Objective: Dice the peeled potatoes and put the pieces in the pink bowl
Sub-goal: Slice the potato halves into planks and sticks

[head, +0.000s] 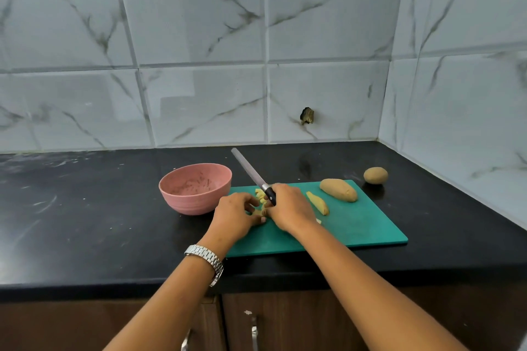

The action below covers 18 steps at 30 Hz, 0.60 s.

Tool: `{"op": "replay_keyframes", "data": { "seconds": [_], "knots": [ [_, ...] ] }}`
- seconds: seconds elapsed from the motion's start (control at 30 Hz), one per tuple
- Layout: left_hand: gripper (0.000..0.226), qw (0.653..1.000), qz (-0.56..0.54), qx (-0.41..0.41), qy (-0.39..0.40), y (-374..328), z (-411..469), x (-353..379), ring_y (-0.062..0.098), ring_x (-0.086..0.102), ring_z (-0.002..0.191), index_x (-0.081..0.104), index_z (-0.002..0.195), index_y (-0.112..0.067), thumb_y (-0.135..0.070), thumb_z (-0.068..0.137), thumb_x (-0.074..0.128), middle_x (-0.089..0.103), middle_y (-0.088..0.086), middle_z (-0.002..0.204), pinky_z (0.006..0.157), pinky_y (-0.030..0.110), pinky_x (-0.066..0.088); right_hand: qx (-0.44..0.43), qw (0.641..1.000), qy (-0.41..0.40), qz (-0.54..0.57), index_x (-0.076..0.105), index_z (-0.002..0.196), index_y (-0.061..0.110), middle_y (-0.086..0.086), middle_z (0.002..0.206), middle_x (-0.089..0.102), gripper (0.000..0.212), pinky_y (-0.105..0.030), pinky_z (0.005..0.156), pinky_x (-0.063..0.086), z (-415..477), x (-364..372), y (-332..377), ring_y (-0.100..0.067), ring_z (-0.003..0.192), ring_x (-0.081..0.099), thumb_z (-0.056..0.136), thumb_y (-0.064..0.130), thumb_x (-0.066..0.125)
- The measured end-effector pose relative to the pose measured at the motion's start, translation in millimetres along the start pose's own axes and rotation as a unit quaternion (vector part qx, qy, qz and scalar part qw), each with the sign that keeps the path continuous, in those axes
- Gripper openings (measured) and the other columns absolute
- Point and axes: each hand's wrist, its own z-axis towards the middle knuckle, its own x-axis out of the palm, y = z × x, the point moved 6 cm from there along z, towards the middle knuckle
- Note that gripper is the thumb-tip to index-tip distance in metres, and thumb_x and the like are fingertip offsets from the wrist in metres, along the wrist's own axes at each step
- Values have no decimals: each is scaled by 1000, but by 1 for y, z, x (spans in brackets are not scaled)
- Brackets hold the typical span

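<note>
Knife (255, 175) tip seemingly away, leftward.

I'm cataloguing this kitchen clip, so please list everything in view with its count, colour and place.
Round pink bowl: one, pink, counter left of board.
Flat green cutting board: one, green, counter centre.
Cut potato pieces: small heap, pale yellow, board, between hands.
Potato wedge: one, pale yellow, board, right of hands.
Long whole potato: one, tan, board's far right.
Round whole potato: one, tan, counter beyond board's corner.
Steel knife with black handle: one, silver and black, in right hand.
Stone counter: one, black.
Marbled wall tiles: many, white-grey, behind counter.
Wooden cabinet doors: two, brown, below counter.
Metal wristwatch: one, silver, left wrist.
Left hand: one, fingers curled on pieces.
Right hand: one, gripping knife handle.
</note>
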Motion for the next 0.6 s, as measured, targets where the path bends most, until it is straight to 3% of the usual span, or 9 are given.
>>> {"op": "replay_keyframes", "data": {
  "seconds": [0.1,0.23,0.37,0.6],
  "knots": [
    [34,1000,18,-1,-14,0,5,-1,12,60,98,65,108,-24,-30,77,78,66,-4,102,86,25,48,-26,999,21,33,62,101,22,-2,100,67,16,-39,77,53,13,1,6,-25,90,63,88,13,65],
    [36,998,54,11,-16,-4,13,1,11,57,102,63,115,-24,-31,82,73,65,-5,109,81,20,41,-22,998,-19,51,62,99,22,-1,100,69,13,-43,80,55,27,-13,-6,-23,90,66,89,15,62],
    [30,995,89,33,-11,-8,24,3,14,57,105,65,112,-21,-22,83,73,66,-3,113,90,25,46,-18,1000,19,1,61,98,21,0,98,69,11,-42,81,56,31,-16,-21,-22,89,66,89,15,60],
    [28,991,109,73,7,-15,36,3,18,59,100,67,107,-16,0,85,64,66,1,112,93,29,48,-27,997,48,50,63,94,22,7,93,71,20,-41,85,56,26,-21,-33,-15,90,68,84,5,64]
  ]
}}
